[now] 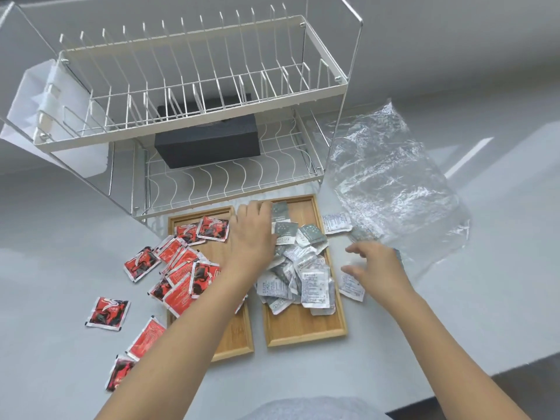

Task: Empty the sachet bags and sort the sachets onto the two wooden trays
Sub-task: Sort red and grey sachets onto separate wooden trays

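Observation:
Two wooden trays lie side by side in front of me. Red sachets (178, 268) spill over the left tray (239, 344) and onto the counter beside it. Grey and white sachets (306, 268) are heaped on the right tray (306, 331). My left hand (253, 234) reaches across to the far end of the right tray, fingers spread flat on the grey sachets. My right hand (375, 266) hovers open just right of that tray, above a loose white sachet (351, 286). An empty clear plastic bag (391, 183) lies crumpled to the right.
A white two-tier wire dish rack (194, 95) stands right behind the trays, with a black box (209, 140) on its lower shelf. Another white sachet (336, 222) lies past the right tray. Loose red sachets (107, 313) dot the counter at left.

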